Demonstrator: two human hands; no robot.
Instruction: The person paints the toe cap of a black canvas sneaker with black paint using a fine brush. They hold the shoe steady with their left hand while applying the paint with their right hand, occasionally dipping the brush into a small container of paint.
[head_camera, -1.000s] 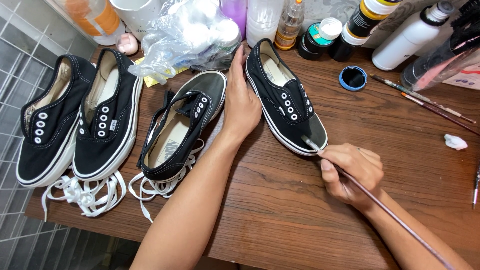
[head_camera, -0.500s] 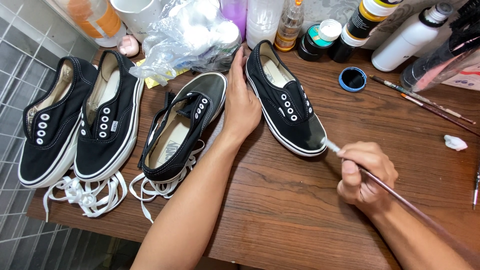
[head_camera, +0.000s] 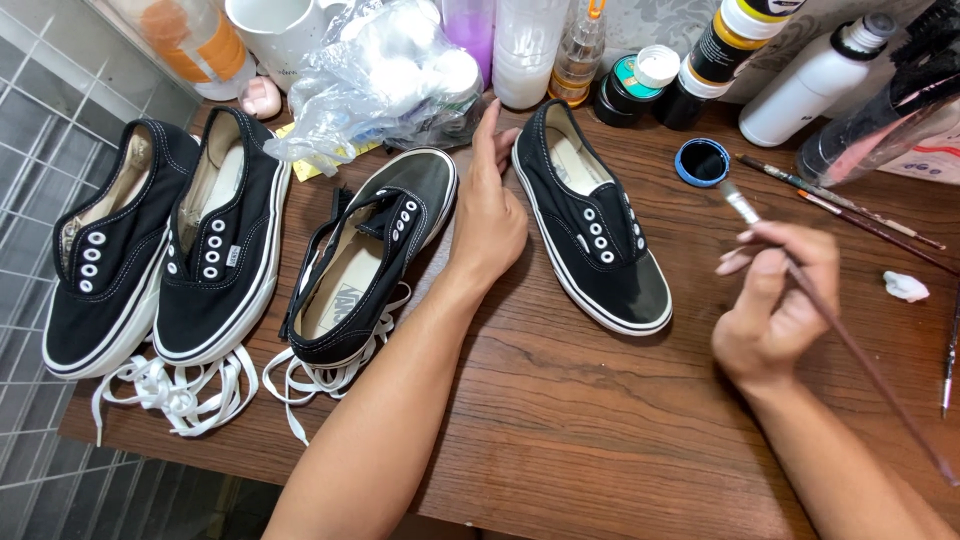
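Lifted off the glossy black shoe (head_camera: 590, 225), the paintbrush (head_camera: 800, 285) nears the paint lid (head_camera: 702, 162).

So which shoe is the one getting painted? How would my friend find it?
Look at the brown wooden table with four black shoes in a row. Go to the shoe farthest right, lying just right of the left hand, which rests against its side. It lies alone, near the small blue-rimmed lid of black paint, and its toe looks shiny and wet, unlike the others.
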